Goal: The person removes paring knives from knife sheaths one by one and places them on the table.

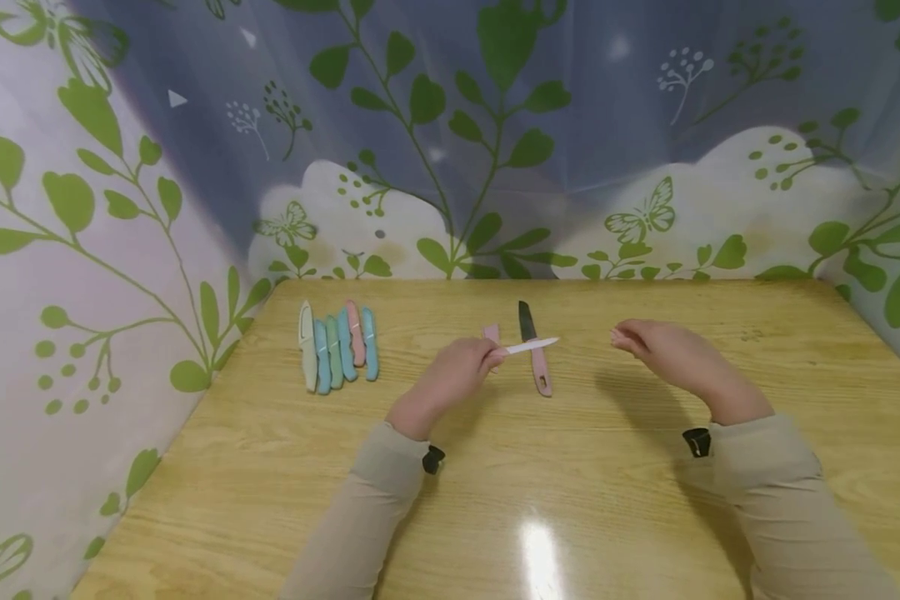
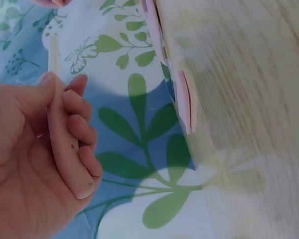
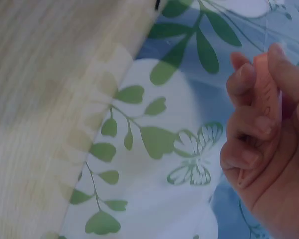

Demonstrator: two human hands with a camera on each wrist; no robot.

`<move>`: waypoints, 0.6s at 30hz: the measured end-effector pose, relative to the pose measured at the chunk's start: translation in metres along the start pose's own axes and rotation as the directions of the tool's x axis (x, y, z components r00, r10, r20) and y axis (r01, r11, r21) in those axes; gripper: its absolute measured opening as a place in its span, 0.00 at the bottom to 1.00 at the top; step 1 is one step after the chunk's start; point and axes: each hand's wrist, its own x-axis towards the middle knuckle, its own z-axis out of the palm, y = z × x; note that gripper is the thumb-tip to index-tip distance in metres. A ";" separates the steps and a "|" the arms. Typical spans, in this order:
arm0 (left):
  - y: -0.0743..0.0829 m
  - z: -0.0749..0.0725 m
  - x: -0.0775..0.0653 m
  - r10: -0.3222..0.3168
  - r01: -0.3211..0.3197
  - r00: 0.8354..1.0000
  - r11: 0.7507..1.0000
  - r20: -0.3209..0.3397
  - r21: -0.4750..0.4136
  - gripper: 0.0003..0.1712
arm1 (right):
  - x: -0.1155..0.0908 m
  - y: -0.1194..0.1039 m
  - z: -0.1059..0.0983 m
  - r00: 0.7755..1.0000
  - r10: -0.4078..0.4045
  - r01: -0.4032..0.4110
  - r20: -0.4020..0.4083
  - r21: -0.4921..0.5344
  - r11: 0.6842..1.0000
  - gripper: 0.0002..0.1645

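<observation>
- Where the hands work, a yellow wooden surface [image 1: 607,500] spreads out, with a bright shiny spot near the front.
- Blue and white cloth [image 1: 622,125] with green leaves and butterflies stands behind it and along the sides.
- The left hand [image 1: 450,373] has its fingers [image 2: 80,128] curled round the pink handle of a small knife [image 1: 532,345], with the thumb pressing on top.
- The right hand [image 1: 671,358] has its fingers curled round a pink piece [image 3: 266,89]; I cannot tell just what it is.
- The small knife's white blade pokes out past the left thumb and points right, well apart from the right hand.
- From above, that blade crosses over a dark-bladed knife [image 1: 540,367] lying on the surface.
- A flat pink piece [image 1: 491,332] lies just beyond the left fingers.
- Six colored knives [image 1: 333,350] lie side by side, off to the left.
</observation>
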 end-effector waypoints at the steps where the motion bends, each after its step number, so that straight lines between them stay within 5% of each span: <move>1: -0.001 -0.001 0.000 -0.013 0.013 1.000 1.000 -0.003 -0.020 0.20 | -0.001 0.002 -0.003 1.000 0.022 -0.022 0.001 0.014 1.000 0.28; 7: 0.000 -0.003 0.002 -0.045 0.044 0.999 0.994 -0.012 -0.096 0.17 | -0.002 0.005 -0.012 0.994 0.105 -0.107 0.026 0.109 0.988 0.41; 18: 0.027 -0.009 0.033 -0.103 0.103 0.994 0.995 0.033 -0.010 0.22 | 0.011 0.011 -0.009 0.982 0.164 -0.179 0.091 0.190 0.965 0.44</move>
